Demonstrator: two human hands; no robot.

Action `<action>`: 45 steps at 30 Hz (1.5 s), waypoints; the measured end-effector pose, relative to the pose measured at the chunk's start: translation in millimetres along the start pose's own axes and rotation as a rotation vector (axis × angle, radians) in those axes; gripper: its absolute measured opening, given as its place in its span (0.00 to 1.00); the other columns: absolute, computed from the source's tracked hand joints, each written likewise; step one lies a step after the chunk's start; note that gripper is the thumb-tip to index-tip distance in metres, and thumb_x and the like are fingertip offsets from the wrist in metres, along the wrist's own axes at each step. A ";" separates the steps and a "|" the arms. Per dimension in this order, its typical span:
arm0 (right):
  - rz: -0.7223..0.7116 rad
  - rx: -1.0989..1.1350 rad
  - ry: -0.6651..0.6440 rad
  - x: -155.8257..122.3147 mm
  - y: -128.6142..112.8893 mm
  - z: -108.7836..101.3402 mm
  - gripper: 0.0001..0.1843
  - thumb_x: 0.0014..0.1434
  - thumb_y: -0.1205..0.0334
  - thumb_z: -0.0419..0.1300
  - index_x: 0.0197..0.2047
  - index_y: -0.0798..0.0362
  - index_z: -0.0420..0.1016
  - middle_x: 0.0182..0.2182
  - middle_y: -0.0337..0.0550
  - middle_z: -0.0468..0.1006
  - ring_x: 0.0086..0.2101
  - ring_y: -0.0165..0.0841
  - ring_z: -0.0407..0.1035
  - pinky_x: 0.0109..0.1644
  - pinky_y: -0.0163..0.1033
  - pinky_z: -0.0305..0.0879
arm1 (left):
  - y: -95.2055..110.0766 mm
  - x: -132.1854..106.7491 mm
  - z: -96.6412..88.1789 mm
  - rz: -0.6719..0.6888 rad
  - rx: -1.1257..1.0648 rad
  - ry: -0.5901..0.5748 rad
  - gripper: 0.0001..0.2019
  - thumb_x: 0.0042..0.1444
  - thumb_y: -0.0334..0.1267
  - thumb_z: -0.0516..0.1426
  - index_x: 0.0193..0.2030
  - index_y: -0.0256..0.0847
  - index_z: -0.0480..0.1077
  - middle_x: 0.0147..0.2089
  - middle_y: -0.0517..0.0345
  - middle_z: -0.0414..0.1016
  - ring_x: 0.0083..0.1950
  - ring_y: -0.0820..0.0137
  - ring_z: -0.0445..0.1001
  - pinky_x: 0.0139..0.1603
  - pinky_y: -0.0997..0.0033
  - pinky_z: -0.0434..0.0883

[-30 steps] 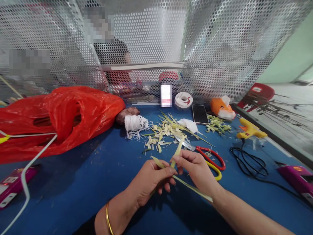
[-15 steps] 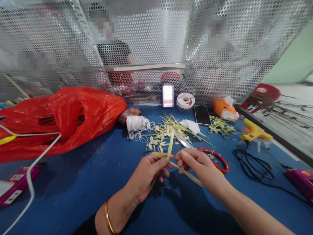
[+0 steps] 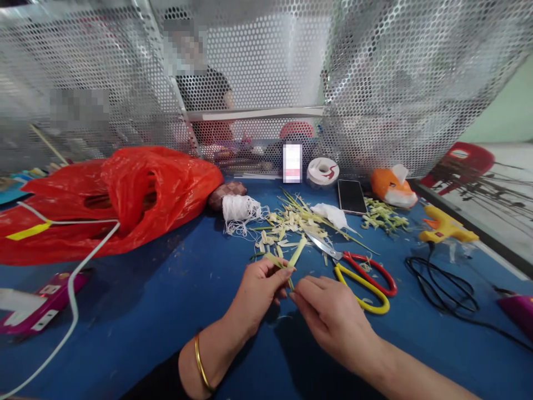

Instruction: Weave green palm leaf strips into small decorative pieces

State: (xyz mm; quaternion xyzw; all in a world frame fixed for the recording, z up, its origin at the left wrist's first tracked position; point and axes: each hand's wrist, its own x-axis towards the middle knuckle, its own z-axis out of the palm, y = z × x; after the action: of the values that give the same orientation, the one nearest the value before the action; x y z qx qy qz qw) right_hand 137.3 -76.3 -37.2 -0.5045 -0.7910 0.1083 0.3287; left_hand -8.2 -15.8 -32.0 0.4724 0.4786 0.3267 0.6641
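Note:
My left hand [image 3: 260, 289] pinches a pale green leaf strip [image 3: 297, 251] between thumb and fingers, just above the blue table. One end of the strip stands up and away from me; another part runs down toward my right hand [image 3: 333, 314]. The right hand's fingers are closed at that lower part, close beside the left fingertips, and mostly hide it. Right of my hands lie scissors [image 3: 339, 256] with one red and one yellow handle, blades slightly apart. Beyond the hands is a heap of leaf scraps [image 3: 291, 219].
A spool of white string [image 3: 240, 208] and a red plastic bag [image 3: 166, 205] lie left. Rightward are a phone [image 3: 352, 196], a tape roll [image 3: 323, 171], a tissue pack [image 3: 393, 188] and a yellow glue gun [image 3: 448, 226] with black cable. A perforated screen [image 3: 258, 66] stands behind; a person is beyond it.
My right hand has moved down and turned, closing on the strip's lower part, which stuck out to the right before. The scissors' yellow handle is now uncovered. The view has shifted slightly left.

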 end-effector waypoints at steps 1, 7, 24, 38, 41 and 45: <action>0.028 0.041 -0.007 -0.3 -0.5 -0.5 0.16 0.67 0.65 0.48 0.26 0.51 0.62 0.22 0.37 0.68 0.23 0.29 0.60 0.28 0.35 0.50 | 1.5 -0.7 -0.8 0.008 -0.013 -0.007 0.15 0.48 0.45 0.65 0.37 0.36 0.74 0.24 0.62 0.71 0.23 0.76 0.67 0.21 0.79 0.63; 0.364 0.295 0.025 5.4 12.6 -10.9 0.23 0.68 0.48 0.47 0.26 0.51 0.69 0.22 0.39 0.69 0.25 0.31 0.63 0.30 0.36 0.54 | 11.4 -6.4 -6.8 0.004 -0.159 -0.098 0.19 0.55 0.50 0.60 0.40 0.34 0.76 0.34 0.50 0.78 0.31 0.72 0.72 0.23 0.80 0.63; 0.775 1.202 0.264 16.6 14.2 -3.1 0.15 0.45 0.52 0.71 0.25 0.56 0.77 0.18 0.35 0.69 0.20 0.25 0.58 0.27 0.33 0.55 | 3.2 -9.8 -0.1 -0.153 0.110 -0.310 0.11 0.47 0.44 0.64 0.29 0.37 0.75 0.20 0.61 0.72 0.20 0.78 0.64 0.20 0.78 0.54; 0.659 1.138 -0.134 11.8 2.1 6.6 0.08 0.50 0.58 0.67 0.31 0.54 0.79 0.29 0.40 0.76 0.33 0.33 0.68 0.41 0.37 0.63 | 6.7 -7.7 -1.9 -0.056 -0.369 -0.160 0.17 0.45 0.37 0.68 0.44 0.38 0.79 0.34 0.53 0.82 0.36 0.69 0.78 0.47 0.69 0.70; 0.618 1.001 -0.049 8.6 0.1 14.4 0.12 0.51 0.53 0.66 0.26 0.54 0.78 0.28 0.41 0.75 0.33 0.35 0.67 0.41 0.38 0.64 | 2.2 -6.3 -0.7 -0.052 -0.366 -0.181 0.15 0.48 0.36 0.67 0.44 0.38 0.78 0.34 0.53 0.81 0.37 0.69 0.78 0.46 0.71 0.70; 0.587 0.925 0.030 5.4 5.3 19.9 0.19 0.54 0.49 0.64 0.21 0.54 0.74 0.27 0.41 0.73 0.31 0.34 0.66 0.38 0.38 0.64 | -0.4 -5.7 1.2 -0.047 -0.323 -0.157 0.15 0.49 0.36 0.66 0.45 0.38 0.78 0.33 0.55 0.81 0.33 0.72 0.75 0.34 0.77 0.68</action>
State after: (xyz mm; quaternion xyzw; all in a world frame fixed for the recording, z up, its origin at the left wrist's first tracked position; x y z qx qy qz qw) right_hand 127.1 -66.0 -52.7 -0.5086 -0.4820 0.5246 0.4835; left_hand -8.9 -21.4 -30.4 0.3723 0.3772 0.3458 0.7743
